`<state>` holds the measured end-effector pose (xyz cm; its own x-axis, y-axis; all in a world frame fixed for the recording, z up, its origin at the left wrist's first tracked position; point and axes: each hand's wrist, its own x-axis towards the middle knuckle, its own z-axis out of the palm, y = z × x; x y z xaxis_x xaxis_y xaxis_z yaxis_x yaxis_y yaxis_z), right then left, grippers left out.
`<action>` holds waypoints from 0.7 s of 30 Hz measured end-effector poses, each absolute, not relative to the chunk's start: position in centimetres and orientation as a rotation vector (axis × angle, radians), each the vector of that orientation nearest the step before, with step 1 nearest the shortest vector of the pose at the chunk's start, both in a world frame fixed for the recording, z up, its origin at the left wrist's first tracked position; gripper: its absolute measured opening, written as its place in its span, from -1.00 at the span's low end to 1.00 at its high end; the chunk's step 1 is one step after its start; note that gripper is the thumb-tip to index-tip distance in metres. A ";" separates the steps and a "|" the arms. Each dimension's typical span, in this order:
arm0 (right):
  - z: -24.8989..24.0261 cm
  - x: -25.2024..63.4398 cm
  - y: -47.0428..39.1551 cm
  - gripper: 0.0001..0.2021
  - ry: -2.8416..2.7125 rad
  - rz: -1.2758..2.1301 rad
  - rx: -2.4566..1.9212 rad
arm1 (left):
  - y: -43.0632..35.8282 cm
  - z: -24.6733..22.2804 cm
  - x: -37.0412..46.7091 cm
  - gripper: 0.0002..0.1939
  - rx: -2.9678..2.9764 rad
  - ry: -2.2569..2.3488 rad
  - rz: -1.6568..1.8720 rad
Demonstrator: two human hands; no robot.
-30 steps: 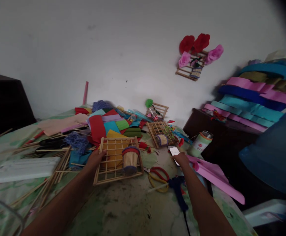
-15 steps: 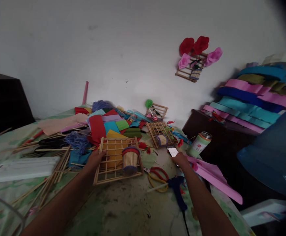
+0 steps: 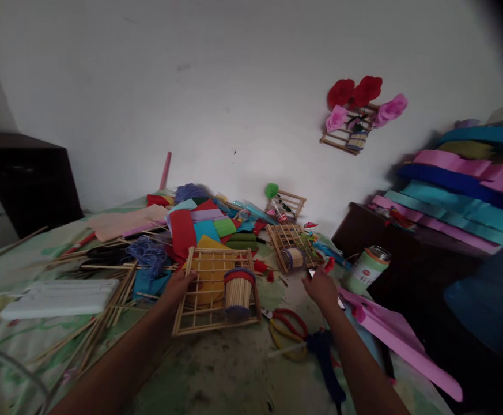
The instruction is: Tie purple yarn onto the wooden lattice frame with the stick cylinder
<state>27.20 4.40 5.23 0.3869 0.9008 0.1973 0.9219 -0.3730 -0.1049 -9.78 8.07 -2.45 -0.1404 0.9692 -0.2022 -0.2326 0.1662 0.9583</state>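
In my left hand (image 3: 181, 288) is a lattice frame of thin wooden sticks (image 3: 203, 320), gripped by its left edge and tilted up off the table. A small stick basket (image 3: 238, 293) with a red and blue rim is fixed to its right side. My right hand (image 3: 321, 288) is closed over a phone (image 3: 341, 302), covering most of it; whether the phone rests on the table cannot be told. Closer to me lie red-and-yellow-handled scissors (image 3: 289, 331) and a blue glue gun (image 3: 326, 363). A second lattice with a basket (image 3: 288, 242) lies just beyond my right hand.
Coloured paper (image 3: 182, 230), blue yarn (image 3: 147, 253) and loose sticks (image 3: 104, 328) cover the table's left and back. A white foam block (image 3: 59, 298) is at left. A green bottle (image 3: 369, 271) and pink sheet (image 3: 407, 340) are at right. A flowered lattice (image 3: 341, 141) hangs on the wall.
The view has swung slightly left and up, so everything sits lower and farther right. My right hand now covers the lit phone screen that showed before. My left hand still holds the lattice.
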 end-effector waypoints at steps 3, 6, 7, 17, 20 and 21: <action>4.4 22.3 3.4 -0.46 -1.794 -0.087 -2.214 | 7.8 -2.2 -9.7 -0.76 0.855 1.180 1.325; 1.8 17.0 1.9 -0.32 -1.736 0.160 -1.792 | 7.3 -1.6 -9.6 -0.59 0.918 1.090 1.357; 0.8 15.5 1.5 -0.24 -1.661 0.188 -1.728 | 7.1 -1.3 -9.6 -0.53 0.951 1.047 1.366; -3.1 11.5 -0.2 -0.10 -1.373 0.157 -1.540 | 5.9 -0.6 -9.6 -0.51 1.121 0.764 1.415; -2.7 11.4 -1.3 -0.17 -1.424 0.040 -1.506 | 5.8 -0.7 -9.7 -0.57 1.164 0.705 1.413; -2.4 11.3 -1.7 -0.18 -1.436 -0.004 -1.519 | 5.8 -0.7 -9.7 -0.57 1.172 0.692 1.411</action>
